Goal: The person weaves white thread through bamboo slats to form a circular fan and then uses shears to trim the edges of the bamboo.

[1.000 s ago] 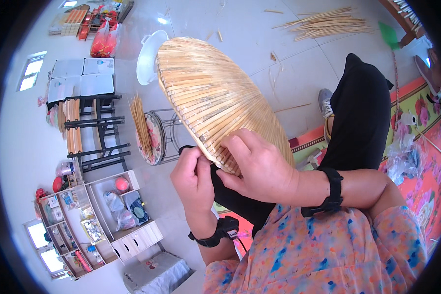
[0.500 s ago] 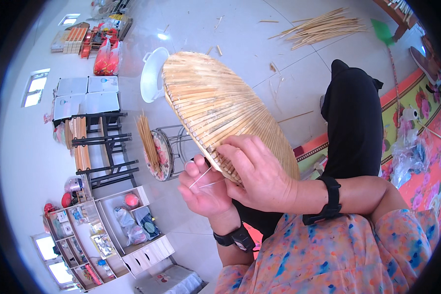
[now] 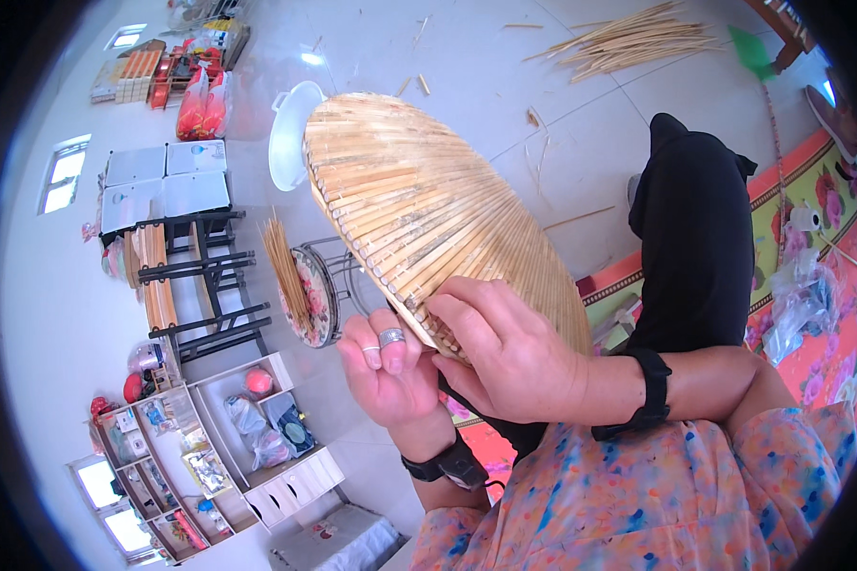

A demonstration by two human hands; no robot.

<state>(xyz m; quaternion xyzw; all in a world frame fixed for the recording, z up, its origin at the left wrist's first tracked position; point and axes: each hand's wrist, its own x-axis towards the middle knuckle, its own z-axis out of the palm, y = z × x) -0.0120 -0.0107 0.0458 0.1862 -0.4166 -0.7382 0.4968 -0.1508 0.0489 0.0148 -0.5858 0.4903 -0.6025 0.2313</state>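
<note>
A large round mat of straw-coloured stalks (image 3: 419, 190), sewn side by side with stitches along its rim, stands tilted in front of me. My right hand (image 3: 509, 347) grips its lower edge, fingers bent over the top face and thumb beneath. Just left of that edge is my left hand (image 3: 383, 366), its ringed fingers curled in toward the palm. What those fingers hold, if anything, is too small or hidden to make out. Both wrists wear black bands.
Beyond the mat sits a white basin (image 3: 293, 138). A floral stool (image 3: 316, 295) at left carries a bundle of thin stalks (image 3: 284, 266). More stalks (image 3: 628, 43) lie on the tiled floor. My bent leg (image 3: 695, 238) is at right, beside a floral rug (image 3: 819, 214).
My left hand has moved slightly left and up, and its fingers have curled in. The pale thread that ran from it to the rim no longer shows. My right hand keeps its grip.
</note>
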